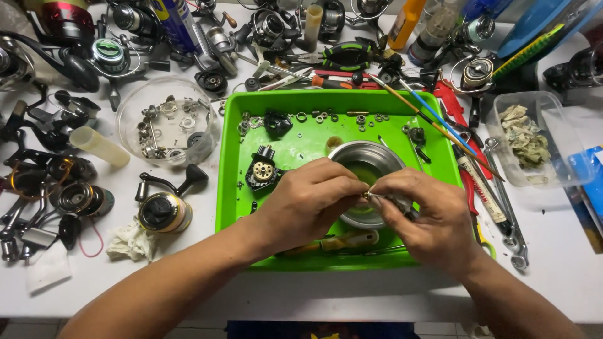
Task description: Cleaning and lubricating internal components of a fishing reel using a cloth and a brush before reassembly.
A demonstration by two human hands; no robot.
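Left hand: my left hand (308, 201) is over the near part of the green tray (233, 188), fingers curled, thumb and forefinger pinched together on a small metal part (366, 195).
Right hand: my right hand (427, 216) meets it from the other side, fingertips pinched on the same part; something greyish shows under its fingers, too hidden to tell what.
Part: tiny, brassy at the tip, held between both hands just above the near rim of the steel bowl (367, 164); its exact shape is too small to make out.
Bowl: round and shiny, standing in the tray, partly covered by my hands.
Tray: on the white table (352, 295), holding a black reel body with a brass gear (262, 171) left of the bowl, another black piece (277, 122) farther back, and small washers and rings (326, 117) scattered along the far side.
Under my hands: a yellow-handled screwdriver (342, 241) lies along the tray's near edge.
Brushes: two thin brushes (433, 122) lean across the tray's far right corner.
Left of tray: a clear round dish of small parts (164, 122), a cream tube (98, 146), a gold spinning reel (164, 210) on a crumpled rag (130, 242), more reels along the table's left edge.
Right of tray: wrenches (505, 207) and a clear tub with a dirty rag (526, 141).
Far side: pliers with green grips (342, 56), cans and more reels.
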